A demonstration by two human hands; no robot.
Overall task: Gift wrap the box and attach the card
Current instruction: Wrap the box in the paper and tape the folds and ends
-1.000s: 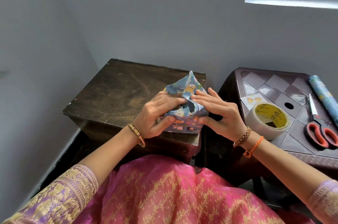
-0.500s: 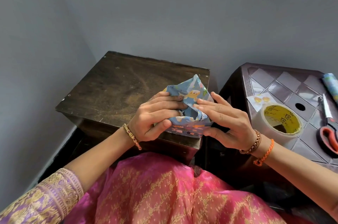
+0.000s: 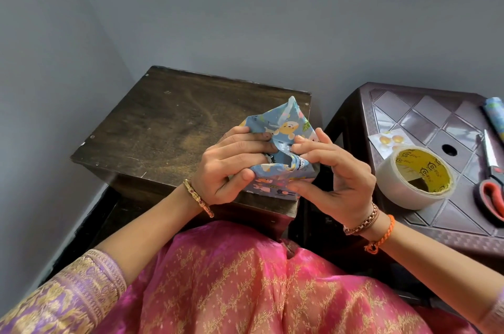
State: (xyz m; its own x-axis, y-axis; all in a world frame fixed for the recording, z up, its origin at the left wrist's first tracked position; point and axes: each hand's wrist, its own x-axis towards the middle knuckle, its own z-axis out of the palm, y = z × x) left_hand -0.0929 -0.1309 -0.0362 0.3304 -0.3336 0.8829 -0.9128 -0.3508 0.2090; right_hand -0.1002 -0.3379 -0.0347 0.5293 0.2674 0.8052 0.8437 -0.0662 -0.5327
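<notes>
A small box [image 3: 275, 183] wrapped in blue cartoon-print paper sits at the near right corner of the dark wooden table [image 3: 163, 129]. Its top end is unsealed, and a triangular paper flap [image 3: 286, 121] stands up behind my fingers. My left hand [image 3: 231, 164] grips the box's left side, fingers curled over the folded paper and thumb on the front face. My right hand [image 3: 332, 170] pinches the paper at the right side, fingertips pushing a fold inward and thumb under the front edge. A small white card [image 3: 387, 141] with yellow marks lies on the brown plastic table.
On the brown plastic table [image 3: 436, 219] at the right stand a roll of clear tape [image 3: 414, 178], red-handled scissors [image 3: 493, 186] and a roll of blue wrapping paper [image 3: 495, 115]. Grey walls close in behind and to the left. My pink skirt fills the foreground.
My right hand has gone from lying flat on the paper to curling and pinching the right fold inward. My left hand has stayed on the box's left side. The head camera has tilted slightly.
</notes>
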